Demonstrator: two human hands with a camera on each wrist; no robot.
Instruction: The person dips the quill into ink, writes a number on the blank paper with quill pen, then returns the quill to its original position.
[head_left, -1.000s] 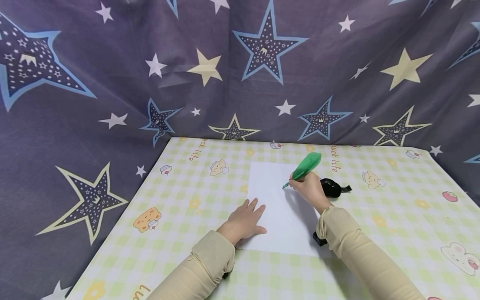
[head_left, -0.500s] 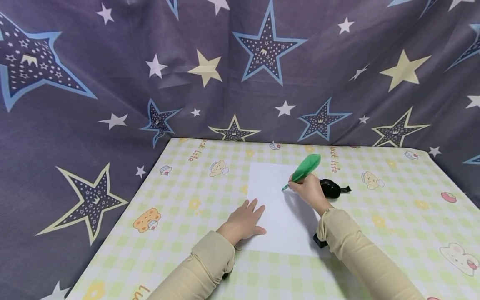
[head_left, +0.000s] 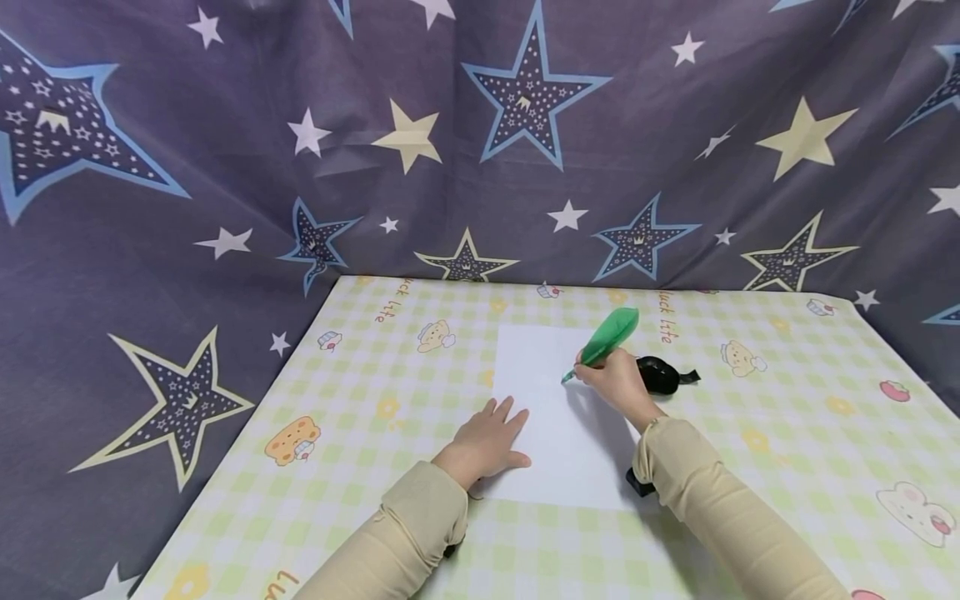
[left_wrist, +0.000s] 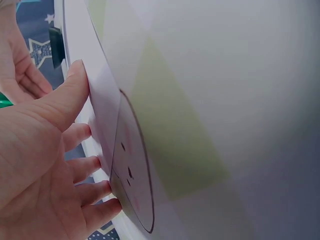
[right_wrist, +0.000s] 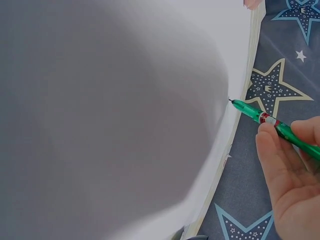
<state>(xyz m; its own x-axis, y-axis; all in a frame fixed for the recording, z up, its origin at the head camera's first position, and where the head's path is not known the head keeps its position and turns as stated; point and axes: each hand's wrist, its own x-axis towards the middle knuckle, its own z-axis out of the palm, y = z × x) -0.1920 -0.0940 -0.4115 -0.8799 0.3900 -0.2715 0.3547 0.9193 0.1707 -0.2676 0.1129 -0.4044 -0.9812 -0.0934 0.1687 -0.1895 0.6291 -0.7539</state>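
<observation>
A sheet of white paper point(head_left: 540, 475) lies on the table. My left hand point(head_left: 483, 443) rests on the paper's left part, fingers spread; the left wrist view shows the thumb and fingertips point(left_wrist: 102, 189) along its edge. My right hand point(head_left: 618, 385) pinches a green pen point(right_wrist: 250, 111) between thumb and fingers over the upper right of the sheet. A green feather-shaped top point(head_left: 611, 335) rises from the pen, which leans up to the right. Its dark point is right at the paper's surface. No marks are readable on the sheet.
Just right of the right hand lies a rounded glossy black object point(head_left: 658, 377) with a short tail. The table is covered by a green-and-white checked cloth point(head_left: 810, 467) with cartoon prints. Behind it hangs a dark star-patterned curtain point(head_left: 345, 108).
The pen's point has shifted slightly down the paper toward me, the right hand moving with it. My left hand stays in place on the sheet.
</observation>
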